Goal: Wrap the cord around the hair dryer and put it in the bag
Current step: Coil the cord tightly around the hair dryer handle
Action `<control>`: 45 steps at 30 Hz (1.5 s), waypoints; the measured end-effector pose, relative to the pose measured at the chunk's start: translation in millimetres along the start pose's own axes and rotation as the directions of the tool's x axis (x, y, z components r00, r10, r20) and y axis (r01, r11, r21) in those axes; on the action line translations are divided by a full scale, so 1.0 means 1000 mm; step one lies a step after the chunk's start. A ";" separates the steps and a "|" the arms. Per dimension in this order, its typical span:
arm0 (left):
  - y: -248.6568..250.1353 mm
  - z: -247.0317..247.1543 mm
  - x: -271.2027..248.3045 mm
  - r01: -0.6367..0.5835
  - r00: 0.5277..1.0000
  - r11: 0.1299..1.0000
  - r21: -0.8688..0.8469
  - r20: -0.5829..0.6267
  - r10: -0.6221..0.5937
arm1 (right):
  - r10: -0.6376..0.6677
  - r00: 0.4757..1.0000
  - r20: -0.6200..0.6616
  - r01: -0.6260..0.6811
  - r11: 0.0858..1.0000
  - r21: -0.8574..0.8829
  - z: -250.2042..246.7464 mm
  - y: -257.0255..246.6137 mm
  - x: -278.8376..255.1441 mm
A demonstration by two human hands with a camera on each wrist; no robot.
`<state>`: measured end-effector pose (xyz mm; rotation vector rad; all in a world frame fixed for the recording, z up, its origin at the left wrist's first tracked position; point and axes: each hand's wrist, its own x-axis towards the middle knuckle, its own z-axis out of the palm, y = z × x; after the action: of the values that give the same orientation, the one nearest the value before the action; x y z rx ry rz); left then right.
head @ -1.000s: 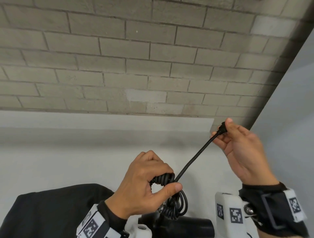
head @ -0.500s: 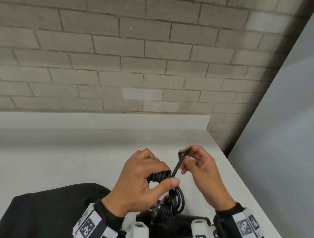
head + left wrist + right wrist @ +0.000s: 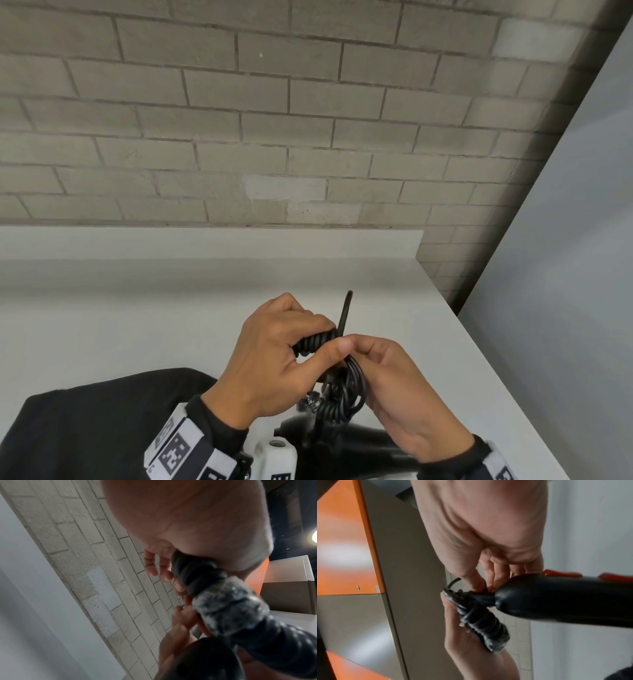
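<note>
The black hair dryer (image 3: 346, 442) is at the bottom edge of the head view, and its smooth body (image 3: 556, 601) fills the right wrist view. The black cord (image 3: 317, 342) is wound in tight turns, and my left hand (image 3: 320, 337) grips those turns with thumb and curled fingers. Several looser loops (image 3: 356, 383) hang below. My right hand (image 3: 356, 349) pinches the cord right beside the coil. A short free piece of cord (image 3: 345, 308) sticks up above both hands. The black bag (image 3: 85, 428) lies on the table at the lower left.
Both hands are above a white table (image 3: 137, 308) that meets a grey brick wall (image 3: 274, 137) at the back. Its right edge (image 3: 496, 377) runs diagonally, with a grey floor or panel beyond. Orange and grey cabinets (image 3: 351, 547) show in the right wrist view.
My right hand has come down and left from the upper right, bringing the stretched cord in to the coil. It now pinches the cord beside my left thumb. The left hand has kept its grip.
</note>
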<state>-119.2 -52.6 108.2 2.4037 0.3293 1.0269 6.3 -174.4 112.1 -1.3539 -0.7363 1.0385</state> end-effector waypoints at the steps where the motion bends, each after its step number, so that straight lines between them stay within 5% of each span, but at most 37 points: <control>1: 0.000 0.000 0.000 0.008 1.000 1.000 -0.003 0.002 -0.008 | 0.010 1.000 0.015 -0.011 1.000 0.021 0.002 -0.001 -0.001; 9: 0.002 -0.004 0.000 0.068 0.998 0.998 -0.009 -0.008 -0.068 | -0.058 0.995 0.081 0.035 0.965 0.260 0.001 0.004 -0.016; 12: 0.001 -0.004 -0.001 0.098 0.995 0.995 0.013 -0.002 -0.098 | -0.189 0.968 0.166 0.202 0.977 -0.067 0.004 0.010 -0.027; 15: 0.002 0.001 -0.001 0.129 0.992 0.992 0.018 0.000 -0.129 | -0.294 0.956 0.019 0.282 0.896 -0.342 0.016 0.011 -0.035; 22: 0.009 0.010 0.000 0.166 0.986 0.986 0.029 -0.003 -0.166 | -0.405 0.885 -0.229 0.322 0.888 -0.328 0.034 0.016 -0.035; 25: 0.010 0.011 0.000 0.198 0.980 0.980 0.029 -0.016 -0.198 | -0.518 0.830 -0.207 0.380 0.797 -0.470 0.035 0.026 -0.033; 31: 0.007 0.013 -0.004 0.210 0.976 0.977 0.024 -0.059 -0.208 | -0.759 0.629 -0.169 0.402 0.503 -0.765 0.029 0.035 -0.025; 35: 0.006 0.011 -0.004 0.203 0.976 0.977 0.066 -0.090 -0.196 | -0.798 0.561 -0.220 0.456 0.521 -0.722 0.026 0.029 -0.027; 40: 0.004 0.014 -0.006 0.254 0.962 0.965 -0.062 -0.087 -0.259 | -0.746 0.591 -0.306 0.456 0.623 -0.636 0.029 0.027 -0.035; 45: 0.004 0.014 -0.007 0.209 0.976 0.969 -0.134 -0.036 -0.216 | -0.770 0.557 -0.310 0.465 0.599 -0.652 0.033 0.032 -0.034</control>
<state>-113.7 -64.2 97.7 2.1758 0.5104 0.9802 -42.3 -194.6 89.4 -1.5296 -0.9692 -0.2209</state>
